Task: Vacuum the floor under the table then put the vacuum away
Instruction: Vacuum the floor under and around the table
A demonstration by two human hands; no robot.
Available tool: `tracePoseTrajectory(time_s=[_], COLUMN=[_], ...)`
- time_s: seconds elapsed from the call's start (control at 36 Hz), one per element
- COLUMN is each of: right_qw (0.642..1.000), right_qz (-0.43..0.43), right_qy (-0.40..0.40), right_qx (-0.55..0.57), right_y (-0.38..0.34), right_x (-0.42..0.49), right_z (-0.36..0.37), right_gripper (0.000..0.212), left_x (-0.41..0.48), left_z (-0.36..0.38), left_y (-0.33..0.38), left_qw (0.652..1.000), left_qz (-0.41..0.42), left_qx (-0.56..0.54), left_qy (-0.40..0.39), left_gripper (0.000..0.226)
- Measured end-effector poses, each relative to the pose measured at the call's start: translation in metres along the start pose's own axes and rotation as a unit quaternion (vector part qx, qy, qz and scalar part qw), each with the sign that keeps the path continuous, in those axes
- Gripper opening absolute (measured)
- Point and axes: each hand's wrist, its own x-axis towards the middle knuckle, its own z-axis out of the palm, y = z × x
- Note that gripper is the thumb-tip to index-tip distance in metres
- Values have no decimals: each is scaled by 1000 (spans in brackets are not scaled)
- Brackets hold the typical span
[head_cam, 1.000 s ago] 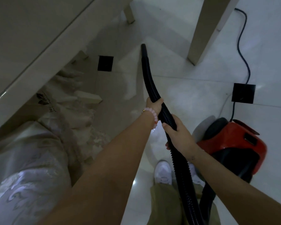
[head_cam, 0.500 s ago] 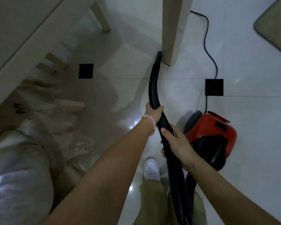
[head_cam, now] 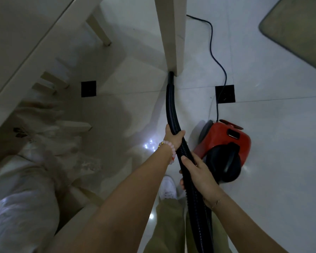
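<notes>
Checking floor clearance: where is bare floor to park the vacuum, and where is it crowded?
Bare tile lies right of the vacuum, between the cord and mat. Also open between the table leg and left black tile inset. Crowded at left: chair legs and draped cloth.

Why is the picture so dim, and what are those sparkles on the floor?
Head view: dim overall, with the table shading the floor to the left; the sparkles are glare on glossy tile; the wide lens bends the table leg; the hose is sharp.
</notes>
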Motion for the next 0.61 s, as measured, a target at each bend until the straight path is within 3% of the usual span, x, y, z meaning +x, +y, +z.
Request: tracePoseTrajectory(time_s=[0.11, 0.36, 0.61], right_qw=[1000, 1000, 1000], right_qz=[0, -16, -26], right_qy=[3, 5, 4], right_qx=[3, 7, 1], right_y=[1, 5, 11], right_x=[-3, -15, -18], right_z=[-2, -6, -15], right_gripper=[29, 10, 15], left_x=[-2, -8, -16], left_z=[3, 7, 17], left_y=[-1, -13, -13], left_qw=[1000, 999, 999], left_qz=[-2, -10, -13], left_qx=[12, 35, 38], left_qy=[1, 2, 4], left_gripper=[44, 59, 68])
